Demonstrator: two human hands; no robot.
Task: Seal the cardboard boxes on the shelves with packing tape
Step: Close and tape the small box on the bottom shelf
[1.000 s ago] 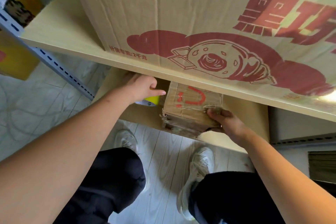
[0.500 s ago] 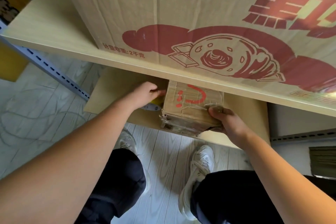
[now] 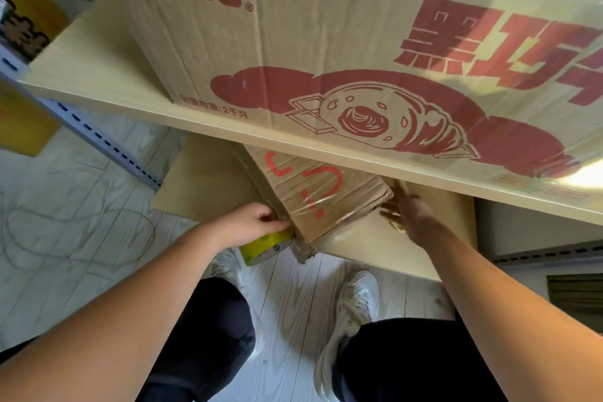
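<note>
Small box (image 3: 321,202) sits on lower shelf (image 3: 208,186), corner over the edge; left hand (image 3: 251,225) fingers curled on yellow tape roll (image 3: 266,246) at box's near corner; right hand (image 3: 408,212) blurred, fingers seemingly spread, beside box's right end

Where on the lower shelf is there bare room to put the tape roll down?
Bare board lies left of the small box, on the lower shelf, and right of the right hand. It is crowded where the left hand holds the tape roll.
</note>
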